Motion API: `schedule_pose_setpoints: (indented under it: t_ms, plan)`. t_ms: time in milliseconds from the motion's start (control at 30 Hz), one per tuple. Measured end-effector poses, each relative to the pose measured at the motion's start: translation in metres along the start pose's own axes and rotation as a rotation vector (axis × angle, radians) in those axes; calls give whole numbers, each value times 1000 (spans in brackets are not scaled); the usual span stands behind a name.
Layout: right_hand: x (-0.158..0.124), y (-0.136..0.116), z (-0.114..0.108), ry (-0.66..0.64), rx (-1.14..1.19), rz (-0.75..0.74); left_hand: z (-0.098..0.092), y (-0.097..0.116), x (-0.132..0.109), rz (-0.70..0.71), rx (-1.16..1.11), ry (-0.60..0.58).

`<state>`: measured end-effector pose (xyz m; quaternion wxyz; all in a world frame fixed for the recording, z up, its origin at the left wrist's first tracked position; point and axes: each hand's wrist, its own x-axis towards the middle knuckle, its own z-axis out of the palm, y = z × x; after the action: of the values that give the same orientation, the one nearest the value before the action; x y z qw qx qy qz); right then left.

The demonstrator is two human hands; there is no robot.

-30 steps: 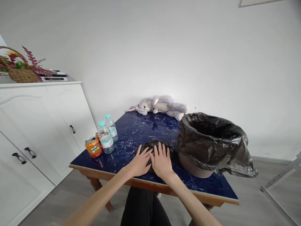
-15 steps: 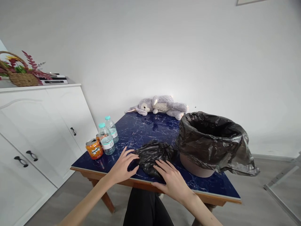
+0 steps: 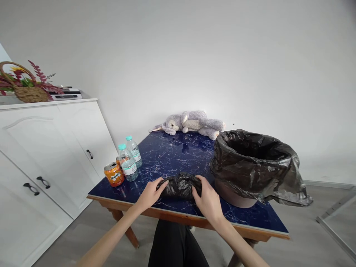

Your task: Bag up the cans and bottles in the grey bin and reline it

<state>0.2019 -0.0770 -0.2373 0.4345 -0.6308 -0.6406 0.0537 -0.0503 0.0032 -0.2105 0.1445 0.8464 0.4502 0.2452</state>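
A crumpled black plastic bag lies near the front edge of the blue marble-patterned table. My left hand grips its left end between thumb and fingers. At its right end, my right hand is closed round the plastic, thumb toward me. Just right of that hand stands a trash bin, lined with another black bag whose rim is folded over the outside. The inside of the bin is dark and I cannot make out its contents.
On the table's left are an orange soda can, a second can partly hidden behind it, and two water bottles with teal caps. A grey plush rabbit lies by the wall. A white cabinet stands at left.
Both hands, open on the bag before, have closed on its two ends. The bag is now gathered into a narrower, flatter bundle. The view has shifted slightly.
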Motion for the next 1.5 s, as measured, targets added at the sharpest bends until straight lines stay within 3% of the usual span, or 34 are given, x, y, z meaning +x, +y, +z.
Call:
schedule_pose_setpoints:
  t_ms: [67,167,300,367,467,533,600,733,967,1300,1500]
  plan:
    - [0,-9,5,111,-117,-165,9,2,15,10,39,15]
    - [1,-21,14,9,-235,-379,20,2,32,31,98,45]
    - [15,-16,34,-236,-312,-317,21,5,43,45,198,167]
    - [23,-7,43,-316,-319,-260,19,12,43,141,251,209]
    - [27,5,52,-365,-317,-223,21,23,36,432,312,105]
    - [27,11,56,-371,-311,-227,27,24,32,516,316,-28]
    - [26,16,57,-367,-301,-237,35,15,31,460,310,-129]
    - [28,24,58,-358,-296,-246,47,-15,36,311,308,-206]
    - [32,29,54,-400,-292,-242,51,-43,38,309,296,-191]
    - [31,29,57,-410,-301,-217,15,-58,17,272,267,-93]
    - [61,40,68,-311,-372,-23,1,-84,2,74,235,41]
